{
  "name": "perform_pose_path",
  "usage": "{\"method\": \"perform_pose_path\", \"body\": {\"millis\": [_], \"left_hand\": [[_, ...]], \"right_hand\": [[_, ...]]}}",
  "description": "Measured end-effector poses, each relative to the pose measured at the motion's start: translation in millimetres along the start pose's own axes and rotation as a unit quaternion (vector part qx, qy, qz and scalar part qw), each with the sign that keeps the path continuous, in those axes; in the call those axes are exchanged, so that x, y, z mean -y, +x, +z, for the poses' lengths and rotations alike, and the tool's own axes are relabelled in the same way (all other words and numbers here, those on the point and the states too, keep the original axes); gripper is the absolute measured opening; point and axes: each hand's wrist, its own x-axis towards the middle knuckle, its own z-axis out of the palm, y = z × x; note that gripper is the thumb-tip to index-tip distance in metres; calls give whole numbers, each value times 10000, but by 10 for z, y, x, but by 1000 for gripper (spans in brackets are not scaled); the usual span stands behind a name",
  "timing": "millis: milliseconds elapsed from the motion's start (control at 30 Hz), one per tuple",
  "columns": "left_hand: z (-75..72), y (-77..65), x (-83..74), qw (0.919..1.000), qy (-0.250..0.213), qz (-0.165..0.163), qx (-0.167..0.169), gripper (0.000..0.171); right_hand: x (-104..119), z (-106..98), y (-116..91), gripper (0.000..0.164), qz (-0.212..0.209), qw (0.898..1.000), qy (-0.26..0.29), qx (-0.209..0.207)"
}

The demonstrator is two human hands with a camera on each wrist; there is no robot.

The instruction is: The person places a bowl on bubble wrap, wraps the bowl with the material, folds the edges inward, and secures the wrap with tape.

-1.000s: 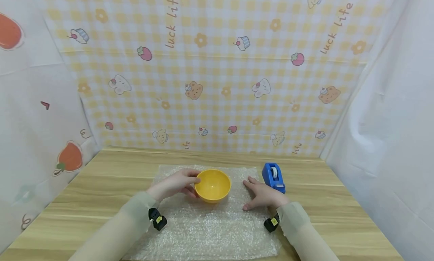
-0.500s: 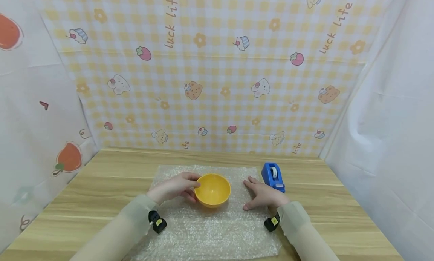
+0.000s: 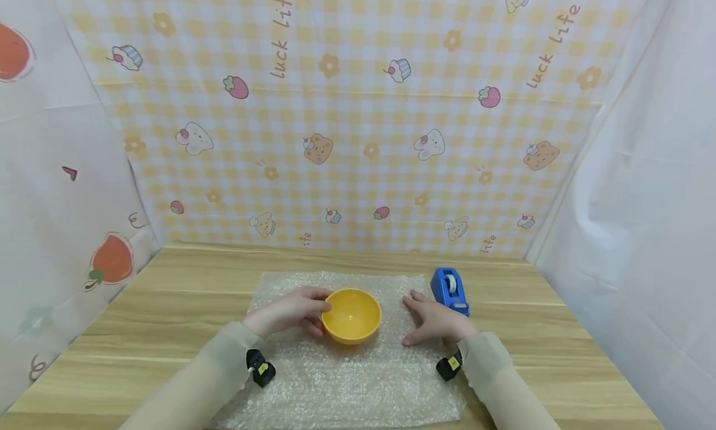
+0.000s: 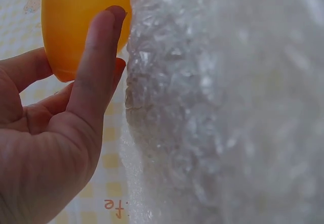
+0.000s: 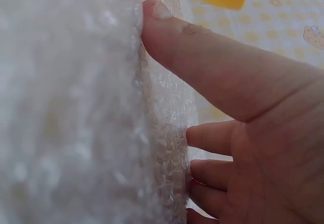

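A yellow bowl (image 3: 351, 316) sits upright, its mouth facing up, near the middle of a sheet of bubble wrap (image 3: 347, 389). My left hand (image 3: 292, 312) holds the bowl at its left side, thumb at the rim. In the left wrist view, fingers of that hand lie on both sides of the yellow bowl (image 4: 81, 21), close to the wrap's surface. On the right part of the sheet rests my right hand (image 3: 435, 321), its fingers spread and holding nothing. The right wrist view has its thumb and fingertips touching the bubble wrap (image 5: 162, 102).
A blue tape dispenser (image 3: 449, 290) with a roll of tape stands just behind my right hand. The wooden table (image 3: 559, 355) extends on both sides of the wrap. A checked cloth backdrop (image 3: 358, 119) rises at the back, with white cloth at either side.
The bowl and my left hand have come slightly nearer to me, and the bowl has come down onto the wrap. My right hand has stayed in place.
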Motion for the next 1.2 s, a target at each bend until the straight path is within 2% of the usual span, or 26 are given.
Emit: {"method": "perform_pose_path", "body": {"millis": [200, 433, 633, 833, 967, 1200], "left_hand": [[-5, -39, -8, 9996, -152, 35, 224, 53], [-10, -118, -39, 9994, -38, 63, 343, 64], [11, -179, -62, 9991, 154, 148, 375, 95], [36, -242, -32, 9965, 741, 266, 265, 111], [47, -280, 2, 9940, 1012, 369, 214, 114], [70, -263, 10, 9923, 1068, 523, 338, 109]], "right_hand": [[-3, -34, 0, 99, 83, 9996, 252, 69], [1, -103, 4, 90, 106, 9987, 495, 73], [27, -137, 60, 82, 96, 9991, 306, -280], [76, -115, 135, 84, 518, 9954, 335, -733], [135, -102, 188, 87, 849, 9903, 563, -948], [163, -158, 245, 94, 1069, 9829, 977, -1135]]}}
